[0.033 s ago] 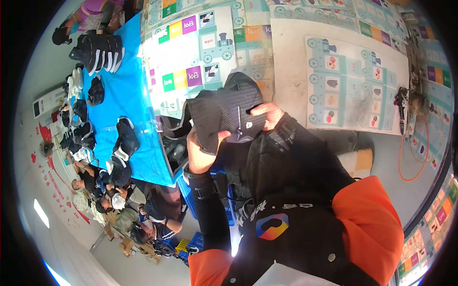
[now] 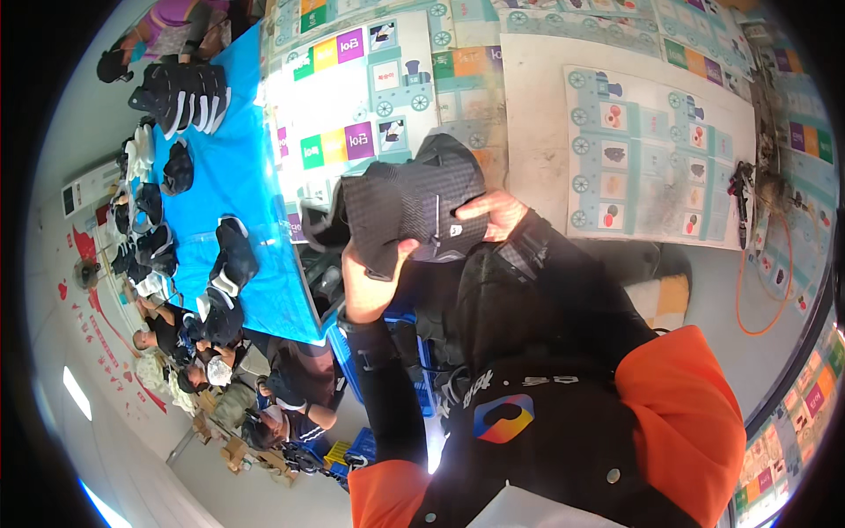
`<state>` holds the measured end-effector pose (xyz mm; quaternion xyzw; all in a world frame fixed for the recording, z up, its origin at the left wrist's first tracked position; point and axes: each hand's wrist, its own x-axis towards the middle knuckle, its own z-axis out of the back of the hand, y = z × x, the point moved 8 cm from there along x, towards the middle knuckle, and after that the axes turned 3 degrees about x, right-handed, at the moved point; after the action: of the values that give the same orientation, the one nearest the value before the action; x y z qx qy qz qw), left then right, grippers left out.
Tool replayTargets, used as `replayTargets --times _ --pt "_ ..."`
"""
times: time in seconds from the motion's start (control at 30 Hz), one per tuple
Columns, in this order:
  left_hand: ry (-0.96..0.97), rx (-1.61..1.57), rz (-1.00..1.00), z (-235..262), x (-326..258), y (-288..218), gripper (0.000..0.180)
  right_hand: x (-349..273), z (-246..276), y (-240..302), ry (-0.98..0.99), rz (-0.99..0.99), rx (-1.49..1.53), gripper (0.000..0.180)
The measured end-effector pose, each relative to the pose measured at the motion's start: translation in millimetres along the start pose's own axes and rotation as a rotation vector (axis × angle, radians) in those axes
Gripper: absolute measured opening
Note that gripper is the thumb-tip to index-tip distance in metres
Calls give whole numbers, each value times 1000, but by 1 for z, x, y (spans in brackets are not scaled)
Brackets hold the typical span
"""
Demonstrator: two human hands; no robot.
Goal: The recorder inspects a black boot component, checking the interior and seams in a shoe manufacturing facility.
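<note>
A black shoe upper (image 2: 414, 198) of textured fabric, with no sole showing, is held up in front of my body above the table's near edge. My left hand (image 2: 371, 283) grips its lower left part, the thumb lying on the near face. At its right side my right hand (image 2: 499, 214) has the edge between thumb and fingers; some fingers are hidden behind it. A small pale mark and a thin light line show on the fabric. To the left is a dark curved piece (image 2: 324, 227); whether it belongs to the upper, I cannot tell.
Printed sheets cover the worktable, with a pale board (image 2: 537, 97) at right. Black shoes (image 2: 233, 251) stand on a blue-covered table (image 2: 273, 299) at left. Below it is a blue crate (image 2: 343, 352). An orange cord (image 2: 739, 308) hangs at right. Other people sit at far left.
The upper has turned slightly in my hands, and the light line on it shows less. The dark curved piece at left stands out more. Both hands keep their hold.
</note>
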<state>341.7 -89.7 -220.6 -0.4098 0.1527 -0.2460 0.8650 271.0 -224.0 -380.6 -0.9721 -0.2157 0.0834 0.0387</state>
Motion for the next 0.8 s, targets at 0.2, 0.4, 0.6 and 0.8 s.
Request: replayTargets --times 0.2,0.4,0.6,0.8 --pt "168 -676 293 34 -20 -15 71 -8 -23 -1 -139 74 -300 39" --pt "-90 309 189 26 -3 -62 61 -5 -34 -2 -42 135 -349 40" --pt "-359 202 181 19 2 -50 50 -12 -23 -5 -42 105 -327 41" --pt "-397 -188 195 2 4 -12 30 -17 -20 -9 -59 144 -124 46"
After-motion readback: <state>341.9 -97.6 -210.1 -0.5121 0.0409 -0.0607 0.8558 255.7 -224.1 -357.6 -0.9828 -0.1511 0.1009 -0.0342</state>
